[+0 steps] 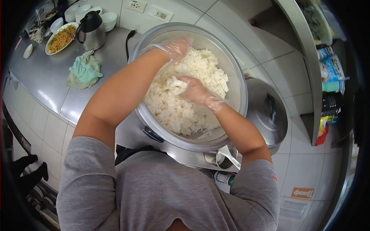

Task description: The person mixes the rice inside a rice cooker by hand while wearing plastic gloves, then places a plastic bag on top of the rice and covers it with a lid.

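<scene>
Our right hand, clear-gloved, has its grip closed around a lump of rice in the middle of the pot. Our left hand, also gloved, is at the pot's far wall, and we cannot tell its grip. Left of the pot on the counter are a green cloth and a kettle. Right of the pot is the lid.

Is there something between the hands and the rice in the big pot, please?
Nothing visible. The gloved left hand is in the rice by the far wall of the pot; the gloved right hand is closed on a clump in the middle. The lid lies off, beside the pot.
</scene>
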Demonstrator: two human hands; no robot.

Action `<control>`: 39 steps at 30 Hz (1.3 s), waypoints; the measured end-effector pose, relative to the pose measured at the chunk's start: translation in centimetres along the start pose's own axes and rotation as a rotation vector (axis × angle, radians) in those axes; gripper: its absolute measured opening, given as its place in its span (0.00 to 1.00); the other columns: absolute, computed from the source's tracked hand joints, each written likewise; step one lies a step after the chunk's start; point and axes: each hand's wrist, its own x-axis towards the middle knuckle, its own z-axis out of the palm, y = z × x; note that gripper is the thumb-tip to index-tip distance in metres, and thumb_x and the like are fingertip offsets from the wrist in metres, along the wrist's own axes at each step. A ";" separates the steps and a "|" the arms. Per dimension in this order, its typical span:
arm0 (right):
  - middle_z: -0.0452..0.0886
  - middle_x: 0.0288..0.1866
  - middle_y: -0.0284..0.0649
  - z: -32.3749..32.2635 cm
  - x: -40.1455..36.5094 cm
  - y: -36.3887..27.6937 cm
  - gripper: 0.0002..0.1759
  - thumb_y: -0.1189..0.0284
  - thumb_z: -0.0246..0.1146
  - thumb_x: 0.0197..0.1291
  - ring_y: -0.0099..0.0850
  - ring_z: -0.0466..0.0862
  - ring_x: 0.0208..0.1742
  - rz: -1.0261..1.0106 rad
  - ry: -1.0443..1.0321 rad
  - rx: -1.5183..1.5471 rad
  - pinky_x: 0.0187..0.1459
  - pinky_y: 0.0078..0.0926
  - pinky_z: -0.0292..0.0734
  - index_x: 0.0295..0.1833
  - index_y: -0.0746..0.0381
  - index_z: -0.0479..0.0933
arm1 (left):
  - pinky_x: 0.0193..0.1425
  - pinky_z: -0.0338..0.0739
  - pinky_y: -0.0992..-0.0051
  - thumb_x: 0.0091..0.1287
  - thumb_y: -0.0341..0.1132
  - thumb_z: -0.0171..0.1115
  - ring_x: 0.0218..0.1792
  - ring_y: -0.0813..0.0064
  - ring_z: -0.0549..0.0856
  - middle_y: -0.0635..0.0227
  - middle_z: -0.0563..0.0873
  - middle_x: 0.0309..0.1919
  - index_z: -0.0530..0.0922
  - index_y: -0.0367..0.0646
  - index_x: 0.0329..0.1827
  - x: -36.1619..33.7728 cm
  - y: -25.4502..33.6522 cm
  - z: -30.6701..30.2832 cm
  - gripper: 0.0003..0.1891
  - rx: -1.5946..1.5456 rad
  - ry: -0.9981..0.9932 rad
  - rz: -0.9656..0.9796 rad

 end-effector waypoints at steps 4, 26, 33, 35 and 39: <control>0.83 0.48 0.42 -3.3 -0.7 2.0 0.27 0.74 0.72 0.49 0.29 0.83 0.44 0.039 0.032 0.203 0.50 0.23 0.80 0.57 0.66 0.74 | 0.49 0.73 0.62 0.59 0.23 0.50 0.46 0.55 0.81 0.55 0.81 0.45 0.70 0.46 0.47 -0.5 -0.3 -0.1 0.14 -0.049 0.007 0.101; 0.79 0.55 0.52 -4.9 11.0 -0.7 0.23 0.61 0.61 0.54 0.42 0.77 0.59 -0.042 -0.222 -0.315 0.60 0.34 0.72 0.50 0.66 0.79 | 0.66 0.67 0.60 0.59 0.32 0.53 0.59 0.54 0.74 0.51 0.77 0.55 0.74 0.47 0.58 1.9 -0.8 -0.3 0.21 0.134 0.100 0.174; 0.80 0.49 0.53 2.4 4.8 -0.5 0.26 0.81 0.58 0.51 0.42 0.77 0.59 -0.323 0.066 -0.649 0.57 0.32 0.75 0.58 0.54 0.76 | 0.65 0.69 0.61 0.60 0.33 0.53 0.58 0.55 0.76 0.53 0.78 0.54 0.76 0.50 0.55 1.2 -1.9 -0.9 0.18 0.135 0.083 0.156; 0.81 0.46 0.48 1.9 3.3 0.4 0.22 0.80 0.60 0.55 0.37 0.81 0.50 -0.328 0.130 -0.432 0.53 0.29 0.78 0.55 0.51 0.76 | 0.64 0.70 0.62 0.61 0.32 0.53 0.58 0.56 0.76 0.54 0.78 0.55 0.76 0.49 0.55 0.8 -2.1 -1.0 0.18 0.161 0.088 0.148; 0.81 0.40 0.39 -1.8 1.1 -0.9 0.19 0.71 0.67 0.56 0.28 0.81 0.39 0.050 -0.035 0.039 0.46 0.26 0.80 0.54 0.53 0.74 | 0.60 0.73 0.63 0.60 0.31 0.52 0.55 0.58 0.79 0.57 0.79 0.55 0.76 0.49 0.55 0.7 -1.5 -1.3 0.18 0.171 0.026 0.035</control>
